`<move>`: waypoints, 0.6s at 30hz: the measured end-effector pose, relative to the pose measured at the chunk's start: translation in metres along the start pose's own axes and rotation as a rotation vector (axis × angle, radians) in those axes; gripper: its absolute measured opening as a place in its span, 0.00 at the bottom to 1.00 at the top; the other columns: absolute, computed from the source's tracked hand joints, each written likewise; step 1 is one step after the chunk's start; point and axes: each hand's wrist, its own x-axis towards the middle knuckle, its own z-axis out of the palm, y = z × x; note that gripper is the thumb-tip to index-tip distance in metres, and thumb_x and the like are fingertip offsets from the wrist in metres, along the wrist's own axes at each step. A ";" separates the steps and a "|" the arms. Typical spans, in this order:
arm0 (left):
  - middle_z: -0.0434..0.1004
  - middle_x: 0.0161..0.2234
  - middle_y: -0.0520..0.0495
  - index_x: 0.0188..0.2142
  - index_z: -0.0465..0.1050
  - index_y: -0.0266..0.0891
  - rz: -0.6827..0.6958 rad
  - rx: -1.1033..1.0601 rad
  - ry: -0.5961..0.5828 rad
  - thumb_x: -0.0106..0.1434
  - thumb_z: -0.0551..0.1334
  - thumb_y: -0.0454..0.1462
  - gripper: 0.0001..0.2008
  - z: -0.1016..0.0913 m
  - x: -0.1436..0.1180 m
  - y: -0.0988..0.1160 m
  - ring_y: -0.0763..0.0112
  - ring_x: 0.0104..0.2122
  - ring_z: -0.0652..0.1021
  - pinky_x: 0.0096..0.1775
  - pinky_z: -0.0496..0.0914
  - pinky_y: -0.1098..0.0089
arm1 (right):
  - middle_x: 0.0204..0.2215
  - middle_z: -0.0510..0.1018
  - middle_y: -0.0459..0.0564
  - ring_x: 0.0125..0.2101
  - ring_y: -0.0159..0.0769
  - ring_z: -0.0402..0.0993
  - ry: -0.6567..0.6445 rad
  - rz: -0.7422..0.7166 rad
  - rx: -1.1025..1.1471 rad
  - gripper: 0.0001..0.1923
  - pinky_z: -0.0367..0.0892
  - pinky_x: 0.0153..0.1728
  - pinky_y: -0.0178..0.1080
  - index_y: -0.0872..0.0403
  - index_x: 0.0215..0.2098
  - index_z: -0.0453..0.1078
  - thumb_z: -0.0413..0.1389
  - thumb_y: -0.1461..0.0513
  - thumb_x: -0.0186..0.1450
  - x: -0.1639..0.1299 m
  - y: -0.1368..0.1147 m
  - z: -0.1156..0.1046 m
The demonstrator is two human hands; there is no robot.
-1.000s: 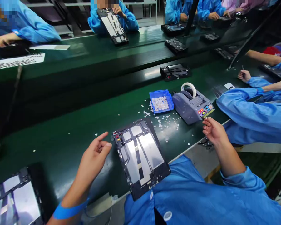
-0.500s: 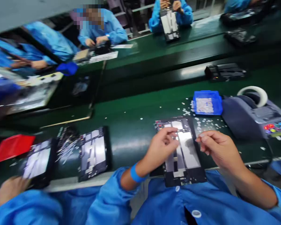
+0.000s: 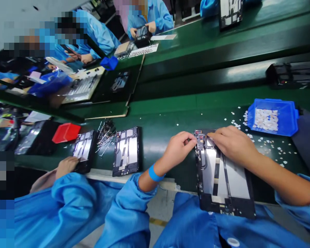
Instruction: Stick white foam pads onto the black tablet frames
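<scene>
Co-worker's hand (image 3: 67,165) at far left rests on a tablet frame (image 3: 83,151) at the edge of the green belt (image 3: 165,117), with a red tray (image 3: 66,132) just behind it; what the tray holds cannot be told. Next right lie a loose heap of thin metal pins (image 3: 105,135) and a second open frame (image 3: 126,151), untouched.

Centre-right, the person's left hand (image 3: 177,150), a blue wristband (image 3: 154,173) on its wrist, pinches fingers and thumb together at the top left corner of the open tablet chassis (image 3: 223,177), which overhangs the near edge of the belt. The right hand (image 3: 231,144) lies flat across the top edge of the same chassis, fingertips pressing down close to the left hand's pinch. Whether a small piece sits between the pinched fingers cannot be told.

Judged from this pose, the work goes best if the right hand keeps the chassis steady while the left sets its fingertips squarely at the corner, without dragging sideways.

At far right, a blue bin (image 3: 273,119) holds a heap of small white pieces; many more lie scattered on the belt around it.
</scene>
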 end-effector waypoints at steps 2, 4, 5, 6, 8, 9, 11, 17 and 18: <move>0.80 0.33 0.51 0.35 0.78 0.40 0.022 0.053 -0.045 0.68 0.62 0.37 0.06 0.004 0.005 -0.001 0.71 0.34 0.76 0.37 0.67 0.71 | 0.40 0.82 0.54 0.36 0.40 0.70 -0.039 -0.107 -0.103 0.17 0.64 0.39 0.43 0.53 0.54 0.79 0.51 0.65 0.75 0.002 0.005 0.002; 0.81 0.33 0.51 0.37 0.78 0.40 0.011 0.050 -0.068 0.69 0.63 0.39 0.07 0.009 0.011 -0.001 0.71 0.33 0.76 0.36 0.68 0.71 | 0.41 0.81 0.55 0.36 0.40 0.67 -0.055 -0.156 -0.164 0.17 0.61 0.38 0.42 0.53 0.56 0.79 0.52 0.66 0.74 0.002 0.007 0.003; 0.81 0.33 0.51 0.37 0.78 0.40 0.006 0.046 -0.075 0.69 0.63 0.39 0.07 0.010 0.013 0.000 0.72 0.32 0.77 0.35 0.68 0.71 | 0.42 0.80 0.56 0.36 0.40 0.66 -0.057 -0.168 -0.183 0.17 0.59 0.38 0.42 0.53 0.56 0.78 0.52 0.66 0.74 0.001 0.008 0.003; 0.81 0.33 0.51 0.38 0.78 0.40 0.005 0.051 -0.082 0.69 0.63 0.38 0.06 0.010 0.016 0.001 0.72 0.32 0.77 0.35 0.68 0.72 | 0.42 0.80 0.56 0.36 0.40 0.65 -0.056 -0.174 -0.198 0.17 0.59 0.38 0.42 0.53 0.56 0.78 0.52 0.66 0.74 0.000 0.008 0.003; 0.82 0.34 0.51 0.39 0.78 0.40 0.034 0.110 -0.098 0.69 0.63 0.36 0.05 0.008 0.020 0.003 0.71 0.33 0.78 0.36 0.69 0.71 | 0.42 0.79 0.57 0.36 0.41 0.65 -0.059 -0.188 -0.214 0.18 0.57 0.38 0.42 0.53 0.57 0.77 0.53 0.66 0.73 -0.001 0.009 0.003; 0.82 0.35 0.51 0.39 0.78 0.40 0.076 0.168 -0.109 0.69 0.63 0.35 0.04 0.007 0.022 0.004 0.70 0.34 0.79 0.38 0.70 0.70 | 0.42 0.79 0.57 0.37 0.41 0.65 -0.062 -0.198 -0.214 0.18 0.57 0.38 0.43 0.53 0.57 0.77 0.53 0.66 0.73 -0.001 0.010 0.002; 0.84 0.39 0.49 0.38 0.77 0.41 0.202 0.313 -0.119 0.70 0.62 0.34 0.05 0.006 0.021 0.007 0.67 0.41 0.80 0.46 0.71 0.66 | 0.41 0.78 0.57 0.37 0.42 0.65 -0.063 -0.213 -0.206 0.18 0.57 0.38 0.43 0.54 0.58 0.77 0.53 0.66 0.73 -0.001 0.011 0.001; 0.84 0.50 0.41 0.39 0.75 0.39 0.370 0.761 -0.168 0.74 0.55 0.33 0.10 0.017 0.002 0.009 0.57 0.47 0.78 0.50 0.70 0.57 | 0.43 0.79 0.58 0.38 0.43 0.65 -0.057 -0.215 -0.187 0.19 0.57 0.39 0.43 0.54 0.59 0.76 0.52 0.66 0.73 -0.002 0.014 0.004; 0.83 0.52 0.41 0.40 0.74 0.39 0.377 0.805 -0.173 0.74 0.55 0.33 0.09 0.019 0.000 0.009 0.57 0.48 0.78 0.50 0.69 0.56 | 0.43 0.79 0.57 0.38 0.43 0.65 -0.055 -0.215 -0.189 0.19 0.57 0.39 0.43 0.54 0.59 0.76 0.52 0.66 0.74 -0.003 0.014 0.005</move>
